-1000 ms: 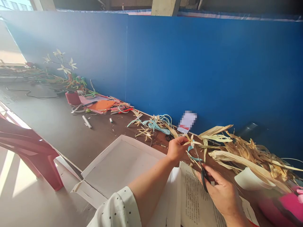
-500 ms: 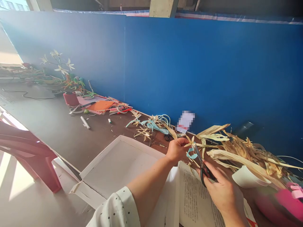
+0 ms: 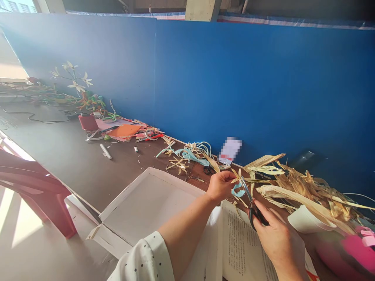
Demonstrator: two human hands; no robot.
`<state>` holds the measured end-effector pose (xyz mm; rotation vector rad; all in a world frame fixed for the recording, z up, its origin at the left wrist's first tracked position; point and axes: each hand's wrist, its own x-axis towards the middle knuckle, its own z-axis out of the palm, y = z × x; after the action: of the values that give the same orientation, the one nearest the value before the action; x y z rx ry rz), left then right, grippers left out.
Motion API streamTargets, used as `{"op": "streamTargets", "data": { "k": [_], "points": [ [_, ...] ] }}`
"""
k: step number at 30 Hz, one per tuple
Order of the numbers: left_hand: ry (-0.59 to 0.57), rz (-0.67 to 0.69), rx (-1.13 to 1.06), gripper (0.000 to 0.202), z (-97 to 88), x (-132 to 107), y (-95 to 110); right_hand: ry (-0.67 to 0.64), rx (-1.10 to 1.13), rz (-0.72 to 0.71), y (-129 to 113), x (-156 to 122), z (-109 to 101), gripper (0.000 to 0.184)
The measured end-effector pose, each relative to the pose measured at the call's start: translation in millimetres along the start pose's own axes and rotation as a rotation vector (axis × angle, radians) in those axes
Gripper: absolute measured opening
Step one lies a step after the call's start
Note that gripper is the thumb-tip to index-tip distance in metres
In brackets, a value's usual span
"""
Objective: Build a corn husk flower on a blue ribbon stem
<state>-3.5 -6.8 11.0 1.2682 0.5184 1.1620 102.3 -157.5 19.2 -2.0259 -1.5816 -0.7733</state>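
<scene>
Over the brown table (image 3: pixel 125 160), the left hand (image 3: pixel 220 185) is pinching a pale flower (image 3: pixel 238 177), while the right hand (image 3: pixel 278 230) is gripping scissors (image 3: pixel 247 192) so near to it that one slip is threatening flower and fingers both.

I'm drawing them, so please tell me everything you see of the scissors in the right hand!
The scissors have black handles, maybe plastic, and shiny silver blades that look like metal. The right hand grips the handles, partly hiding them. The scissors slant away from the person and leftward, tips near the pale flower in the left hand. The blades seem slightly open, but whether they touch it is unclear.
</scene>
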Motion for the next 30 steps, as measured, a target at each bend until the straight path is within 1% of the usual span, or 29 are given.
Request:
{"op": "streamTargets", "data": {
  "k": [4, 9, 16, 23, 30],
  "points": [
    [0.041, 0.043, 0.032, 0.017, -0.9, 0.5, -3.4, -0.012, -0.007, -0.005, 1.3, -1.5, 2.1, 0.034],
    [0.063, 0.102, 0.127, 0.017, -3.2, 0.1, -6.2, -0.017, -0.033, 0.035, 0.2, -2.7, 2.2, 0.034],
    [0.122, 0.095, 0.192, 0.014, -4.3, -0.1, 0.4, -0.034, 0.0, 0.016, -2.2, -1.1, -0.3, 0.037],
    [0.135, 0.157, 0.208, 0.011, -6.0, -0.3, 0.6, -0.048, 0.014, 0.02, -3.7, -0.3, -2.7, 0.036],
    [0.146, 0.199, 0.227, 0.013, -7.4, 0.1, -1.3, -0.065, 0.055, 0.01, -0.5, -2.5, 0.5, 0.037]
  ]
}}
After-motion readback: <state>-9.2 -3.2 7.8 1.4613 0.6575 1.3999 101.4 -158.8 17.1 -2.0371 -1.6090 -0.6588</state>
